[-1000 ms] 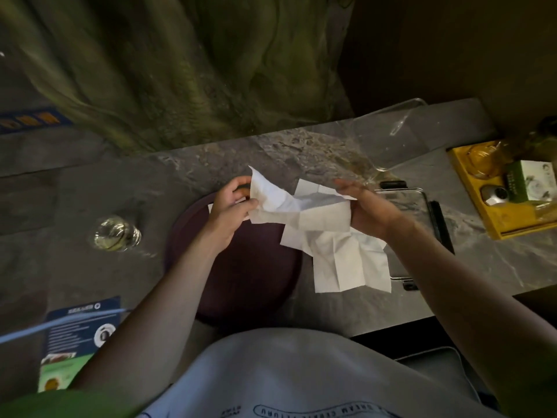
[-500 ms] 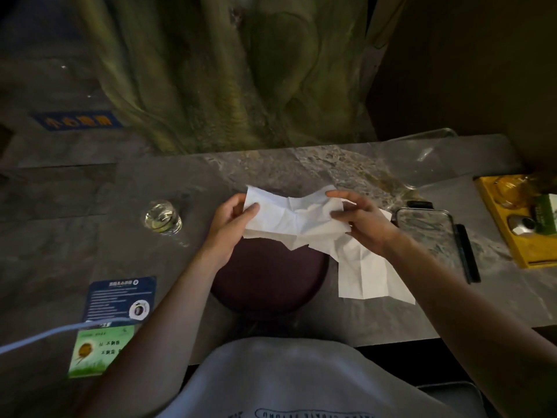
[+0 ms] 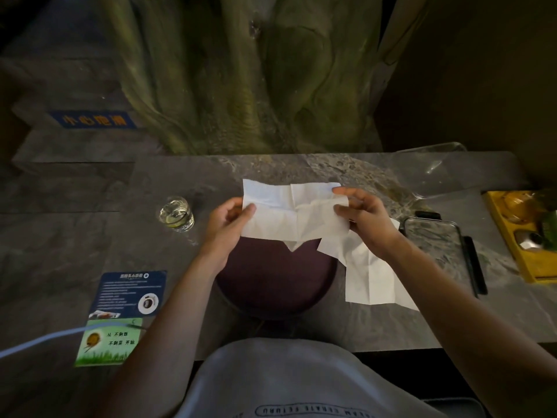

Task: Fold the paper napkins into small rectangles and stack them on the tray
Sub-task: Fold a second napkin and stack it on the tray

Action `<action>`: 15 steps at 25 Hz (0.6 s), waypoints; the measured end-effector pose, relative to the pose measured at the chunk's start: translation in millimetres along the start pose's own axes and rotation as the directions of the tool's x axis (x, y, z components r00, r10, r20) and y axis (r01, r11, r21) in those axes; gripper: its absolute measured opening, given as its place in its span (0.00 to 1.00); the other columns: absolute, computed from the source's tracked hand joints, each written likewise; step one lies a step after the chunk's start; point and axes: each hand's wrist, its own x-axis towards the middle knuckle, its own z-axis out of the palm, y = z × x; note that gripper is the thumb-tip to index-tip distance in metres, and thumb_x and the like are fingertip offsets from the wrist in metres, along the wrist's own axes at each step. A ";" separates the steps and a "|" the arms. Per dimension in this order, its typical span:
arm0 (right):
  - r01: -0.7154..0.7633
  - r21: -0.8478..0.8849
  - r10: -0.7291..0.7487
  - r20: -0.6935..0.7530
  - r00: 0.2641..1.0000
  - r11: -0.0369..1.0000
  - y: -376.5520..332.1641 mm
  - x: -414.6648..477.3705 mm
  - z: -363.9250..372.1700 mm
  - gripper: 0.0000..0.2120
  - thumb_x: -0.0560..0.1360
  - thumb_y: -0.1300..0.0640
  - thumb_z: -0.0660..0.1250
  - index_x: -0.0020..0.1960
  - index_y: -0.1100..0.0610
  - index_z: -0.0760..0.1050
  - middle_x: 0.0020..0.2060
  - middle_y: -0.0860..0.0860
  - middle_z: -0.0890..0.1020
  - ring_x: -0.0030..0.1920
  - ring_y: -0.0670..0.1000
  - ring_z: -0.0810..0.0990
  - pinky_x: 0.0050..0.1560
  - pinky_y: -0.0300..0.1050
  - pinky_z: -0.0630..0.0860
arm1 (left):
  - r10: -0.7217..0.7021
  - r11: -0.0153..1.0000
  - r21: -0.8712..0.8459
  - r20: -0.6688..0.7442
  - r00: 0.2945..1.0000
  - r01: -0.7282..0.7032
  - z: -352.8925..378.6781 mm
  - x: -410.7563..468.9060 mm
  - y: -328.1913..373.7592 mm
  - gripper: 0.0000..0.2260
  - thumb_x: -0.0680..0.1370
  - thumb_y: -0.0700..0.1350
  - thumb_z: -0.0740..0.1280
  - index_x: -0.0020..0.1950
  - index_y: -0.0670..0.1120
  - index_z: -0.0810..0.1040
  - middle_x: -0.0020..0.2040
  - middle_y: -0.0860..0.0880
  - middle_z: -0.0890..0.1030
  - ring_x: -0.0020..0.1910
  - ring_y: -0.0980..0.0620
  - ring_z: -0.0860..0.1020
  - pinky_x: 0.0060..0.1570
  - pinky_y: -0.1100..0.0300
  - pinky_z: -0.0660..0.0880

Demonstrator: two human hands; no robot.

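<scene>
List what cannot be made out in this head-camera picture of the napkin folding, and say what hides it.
- Far part of the round tray: covered by the held napkin.
- Part of the second napkin: under the right hand and wrist.
- Yellow tray: cut off by the right edge.
- Text on the blue card: too small and dim.

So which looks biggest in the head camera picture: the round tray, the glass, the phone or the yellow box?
Largest to smallest, as they look:
1. round tray
2. phone and yellow box: unsure, since the picture edge cuts the box off and a hand hides part of the phone
3. glass, clearly smallest
</scene>
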 end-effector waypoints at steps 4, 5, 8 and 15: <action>0.010 0.000 -0.010 -0.002 1.000 1.000 -2.3 1.2 1.2 0.20 0.74 0.72 0.65 0.60 0.55 0.78 0.41 0.51 0.84 0.48 0.53 0.82 0.48 0.50 0.78 | 0.011 1.000 -0.026 -0.034 0.999 -0.012 -1.9 -1.8 -0.4 0.06 0.76 0.41 0.69 0.50 0.51 0.81 0.46 0.44 0.82 0.46 0.47 0.78 0.50 0.47 0.74; 0.012 0.010 -0.012 -0.004 1.000 1.000 -3.5 1.0 1.9 0.20 0.74 0.73 0.65 0.60 0.54 0.77 0.42 0.50 0.85 0.48 0.52 0.83 0.46 0.48 0.79 | 0.007 1.000 -0.030 -0.034 0.999 -0.008 -3.0 -1.4 -0.9 0.07 0.75 0.42 0.69 0.50 0.53 0.81 0.46 0.44 0.82 0.47 0.47 0.79 0.52 0.45 0.75; 0.029 0.019 -0.028 -0.023 0.999 0.999 -5.6 3.1 0.3 0.23 0.74 0.73 0.64 0.62 0.52 0.75 0.43 0.50 0.86 0.50 0.54 0.83 0.46 0.50 0.80 | 0.007 1.000 -0.022 -0.030 1.000 -0.007 -4.3 -0.4 -0.2 0.07 0.73 0.45 0.69 0.48 0.56 0.81 0.47 0.43 0.81 0.47 0.46 0.77 0.52 0.43 0.74; 0.100 0.033 -0.099 -0.032 0.995 0.994 -17.5 1.2 -0.3 0.17 0.73 0.76 0.60 0.47 0.57 0.78 0.36 0.46 0.85 0.41 0.46 0.84 0.40 0.42 0.79 | 0.029 0.999 -0.030 -0.032 0.999 -0.030 -2.3 -0.1 8.2 0.16 0.79 0.35 0.63 0.41 0.54 0.81 0.41 0.54 0.81 0.44 0.52 0.78 0.44 0.52 0.75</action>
